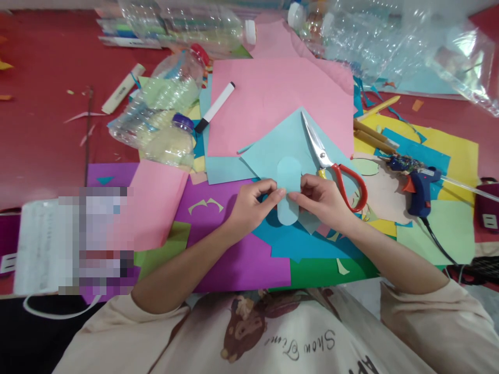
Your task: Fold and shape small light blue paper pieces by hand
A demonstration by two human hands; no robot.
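Observation:
Between my two hands is a light blue paper cutout, a long strip with rounded ends, held upright over the papers. My left hand pinches its left edge between thumb and fingers. On the opposite edge, my right hand pinches it the same way. Just behind lies a light blue paper sheet with one corner pointing away from me. Scissors with red handles rest on that sheet, their blades partly spread, close to my right hand. A blue paper sheet is under my hands.
Pink paper with a marker lies farther back. A glue gun sits at the right, its cord trailing toward me. Clear plastic bottles stand across the back and left. Purple paper and scraps spread at the front.

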